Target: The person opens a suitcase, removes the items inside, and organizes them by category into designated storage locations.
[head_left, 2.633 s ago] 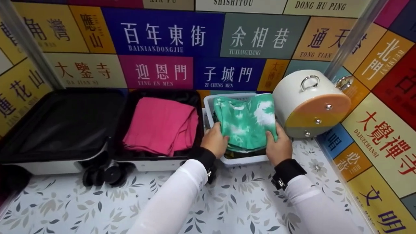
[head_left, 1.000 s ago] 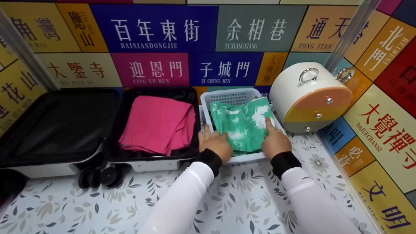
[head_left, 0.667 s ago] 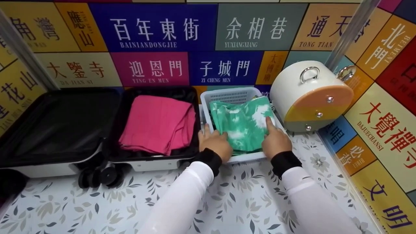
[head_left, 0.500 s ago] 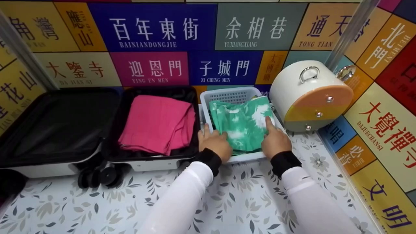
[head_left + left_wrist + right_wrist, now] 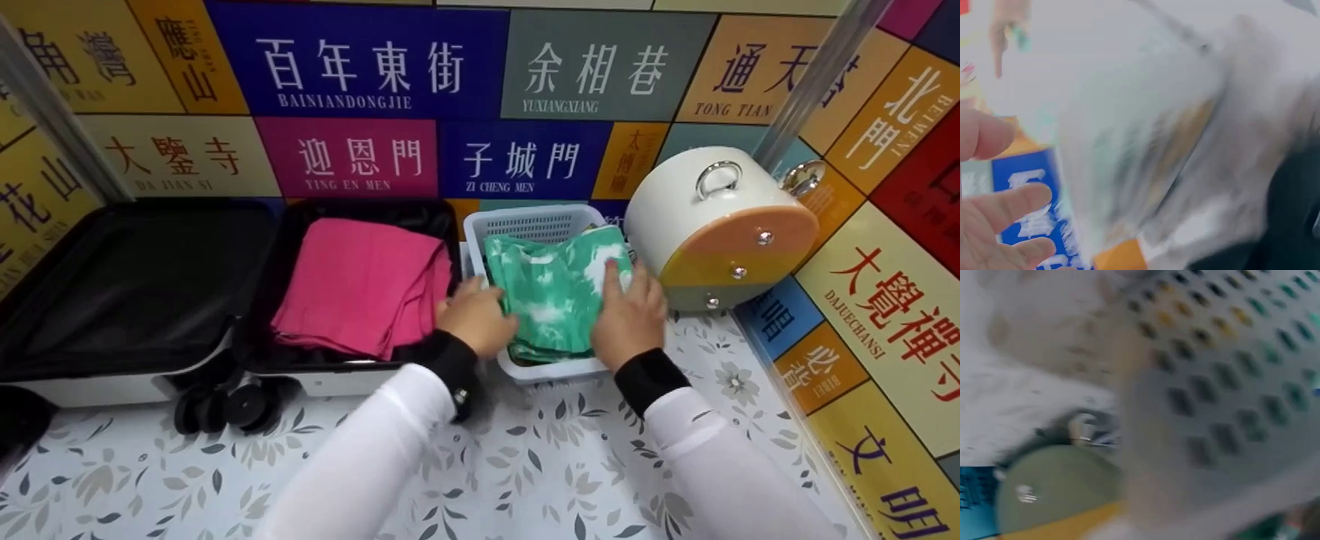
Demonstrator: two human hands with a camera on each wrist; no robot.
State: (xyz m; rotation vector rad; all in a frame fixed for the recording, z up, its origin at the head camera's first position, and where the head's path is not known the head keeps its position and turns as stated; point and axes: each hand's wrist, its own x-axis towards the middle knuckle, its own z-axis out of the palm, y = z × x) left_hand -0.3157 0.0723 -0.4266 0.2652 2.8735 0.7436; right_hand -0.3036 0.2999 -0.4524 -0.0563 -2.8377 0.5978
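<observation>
A folded green-and-white tie-dye cloth (image 5: 551, 292) lies in a pale grey-blue plastic basket (image 5: 536, 213). My left hand (image 5: 480, 319) is at the basket's left side. In the blurred left wrist view its fingers (image 5: 1013, 207) are spread apart and hold nothing. My right hand (image 5: 634, 319) is over the basket's right side, fingers extended forward at the cloth's edge; whether they press on it I cannot tell. The right wrist view shows the basket's slotted wall (image 5: 1230, 394), but not the fingers clearly.
Left of the basket, an open suitcase (image 5: 322, 384) holds a folded pink cloth (image 5: 367, 285); its other half (image 5: 135, 292) has a black lining. A white drum-shaped case (image 5: 690, 195) with a striped front stands at the right. Behind is a sign-covered wall (image 5: 360, 64).
Both hands first held the green cloth's sides, then rested on the basket and cloth with the cloth lower in the basket. Now the left hand has shifted left and the right hand's fingers have spread.
</observation>
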